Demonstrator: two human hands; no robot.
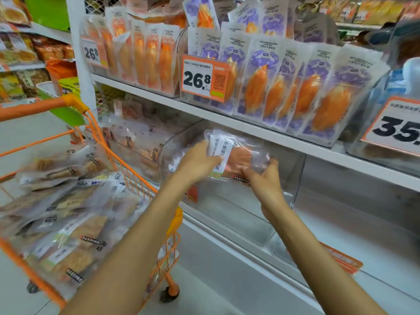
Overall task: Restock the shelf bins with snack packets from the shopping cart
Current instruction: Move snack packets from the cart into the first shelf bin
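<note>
Hands: my left hand point(200, 161) and right hand point(264, 178) pinch the snack packets point(236, 155) by both ends, keeping them upright | packets: over the clear bin point(293, 169) mouth | cart point(127, 178): left of the bin, well stocked.

A white shelf board point(250, 129) runs across a store aisle, carrying orange-edged price tags point(200, 79). Pale grey floor point(227, 292) lies below. More stocked shelving point(34, 48) stands behind at left.

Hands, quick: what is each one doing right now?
Left hand: holding the left end of the snack packets.
Right hand: holding their lower right edge, at the clear bin.
</note>
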